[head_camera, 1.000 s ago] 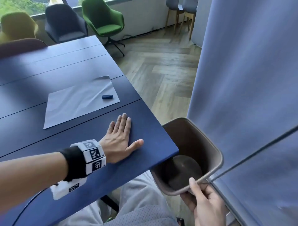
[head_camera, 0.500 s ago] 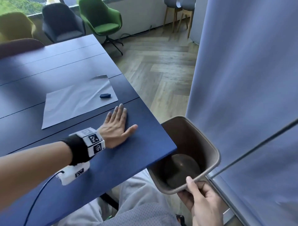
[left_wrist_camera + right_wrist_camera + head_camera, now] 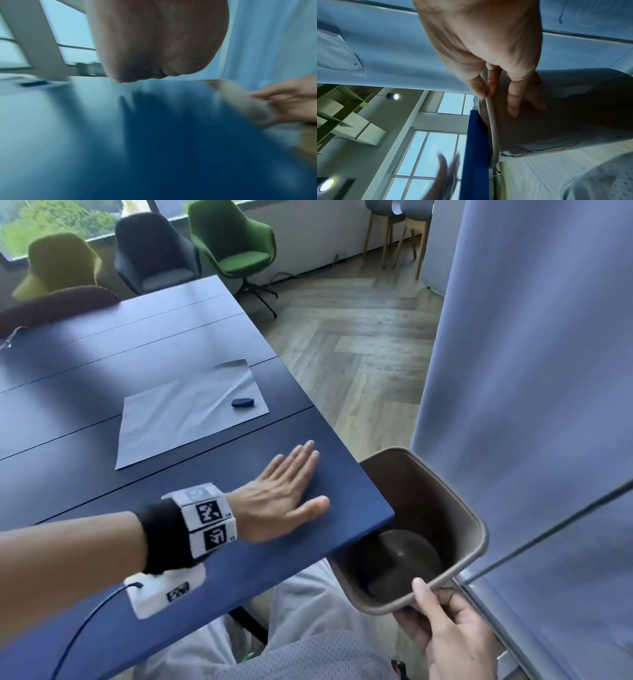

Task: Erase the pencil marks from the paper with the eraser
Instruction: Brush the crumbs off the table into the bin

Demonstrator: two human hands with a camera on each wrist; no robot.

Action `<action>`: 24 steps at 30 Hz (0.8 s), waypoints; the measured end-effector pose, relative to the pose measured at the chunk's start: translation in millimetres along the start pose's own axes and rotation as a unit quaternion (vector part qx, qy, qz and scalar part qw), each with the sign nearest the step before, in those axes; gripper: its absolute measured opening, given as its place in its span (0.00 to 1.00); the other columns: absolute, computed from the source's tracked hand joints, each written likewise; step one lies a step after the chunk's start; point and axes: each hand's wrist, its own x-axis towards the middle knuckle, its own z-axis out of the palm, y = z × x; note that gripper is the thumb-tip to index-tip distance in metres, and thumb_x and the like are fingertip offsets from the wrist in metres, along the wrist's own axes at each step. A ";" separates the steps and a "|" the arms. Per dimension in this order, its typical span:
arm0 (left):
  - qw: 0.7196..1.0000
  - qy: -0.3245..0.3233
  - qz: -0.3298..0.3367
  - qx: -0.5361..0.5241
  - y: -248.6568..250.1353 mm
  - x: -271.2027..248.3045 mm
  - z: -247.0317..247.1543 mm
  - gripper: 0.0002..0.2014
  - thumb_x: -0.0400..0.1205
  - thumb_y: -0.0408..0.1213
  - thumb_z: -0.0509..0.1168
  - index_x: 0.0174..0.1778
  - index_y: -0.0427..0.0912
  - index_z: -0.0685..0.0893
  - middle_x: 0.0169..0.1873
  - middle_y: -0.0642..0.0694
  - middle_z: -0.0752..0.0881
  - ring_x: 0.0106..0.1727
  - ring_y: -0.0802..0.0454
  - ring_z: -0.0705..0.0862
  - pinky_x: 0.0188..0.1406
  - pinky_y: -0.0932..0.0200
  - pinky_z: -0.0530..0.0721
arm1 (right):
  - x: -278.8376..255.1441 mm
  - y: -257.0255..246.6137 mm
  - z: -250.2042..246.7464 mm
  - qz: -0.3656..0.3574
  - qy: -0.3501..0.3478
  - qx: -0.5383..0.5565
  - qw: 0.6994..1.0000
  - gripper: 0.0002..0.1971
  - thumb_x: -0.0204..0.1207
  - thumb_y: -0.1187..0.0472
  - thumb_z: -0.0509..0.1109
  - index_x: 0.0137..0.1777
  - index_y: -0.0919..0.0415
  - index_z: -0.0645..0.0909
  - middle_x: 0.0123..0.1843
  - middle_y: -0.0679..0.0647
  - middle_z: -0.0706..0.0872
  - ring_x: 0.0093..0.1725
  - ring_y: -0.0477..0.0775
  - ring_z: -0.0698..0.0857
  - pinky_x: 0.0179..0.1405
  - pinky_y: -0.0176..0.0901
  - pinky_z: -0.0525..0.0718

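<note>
A white sheet of paper (image 3: pixel 191 412) lies on the blue table (image 3: pixel 102 337), one far corner curled up. A small dark blue eraser (image 3: pixel 243 402) rests on the paper near its right edge; it shows blurred as a dark eraser (image 3: pixel 34 84) in the left wrist view. My left hand (image 3: pixel 291 491) lies flat, fingers straight, on the table near its right corner, apart from the paper. My right hand (image 3: pixel 442 621) pinches the rim of a brown bin (image 3: pixel 472 529), held tilted just below the table's corner. The thumb presses the bin rim (image 3: pixel 489 108) in the right wrist view.
A grey-blue partition (image 3: pixel 531 371) stands close on the right of the bin. Green (image 3: pixel 236 251), dark grey (image 3: pixel 154 258) and yellow (image 3: pixel 58 265) chairs stand beyond the table's far end. Wooden floor (image 3: pixel 359 344) lies between table and partition.
My left hand slid across the table, first towards the paper, then right towards the corner and the bin. The right hand keeps holding the bin at the table edge.
</note>
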 end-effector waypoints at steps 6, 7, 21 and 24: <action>0.989 -0.035 -0.133 0.049 -79.5 12.6 -22.9 0.67 0.53 0.85 0.20 0.83 0.41 0.28 0.82 0.45 0.26 0.81 0.55 0.26 0.80 0.58 0.29 | -2.3 1.6 -0.1 0.013 0.017 -0.008 1.000 0.12 0.73 0.72 0.72 0.31 0.72 0.75 0.27 0.64 0.82 0.31 0.61 0.83 0.23 0.41 0.88; 0.992 -0.033 -0.116 0.047 -71.5 19.1 -22.3 0.68 0.53 0.86 0.20 0.83 0.41 0.28 0.81 0.44 0.26 0.81 0.53 0.26 0.80 0.57 0.29 | -2.9 1.9 0.3 0.010 0.016 -0.007 1.000 0.12 0.73 0.72 0.72 0.30 0.72 0.75 0.26 0.63 0.82 0.31 0.61 0.83 0.23 0.42 0.88; 0.998 -0.003 -0.068 0.004 25.0 -72.3 42.1 0.54 0.67 0.79 0.22 0.79 0.42 0.21 0.76 0.49 0.17 0.76 0.59 0.17 0.81 0.54 0.29 | -5.7 9.2 -0.9 0.000 -0.005 -0.002 1.000 0.42 0.14 0.36 0.86 0.24 0.67 0.78 0.23 0.61 0.83 0.25 0.53 0.86 0.28 0.48 0.89; 0.955 0.016 -0.282 -0.087 -2.2 -89.0 52.9 0.64 0.52 0.81 0.12 0.80 0.41 0.24 0.79 0.45 0.21 0.77 0.54 0.19 0.80 0.53 0.27 | -2.3 15.0 -2.9 0.019 -0.006 -0.016 1.000 0.35 0.39 0.47 0.90 0.29 0.72 0.75 0.26 0.65 0.81 0.27 0.55 0.85 0.32 0.54 0.90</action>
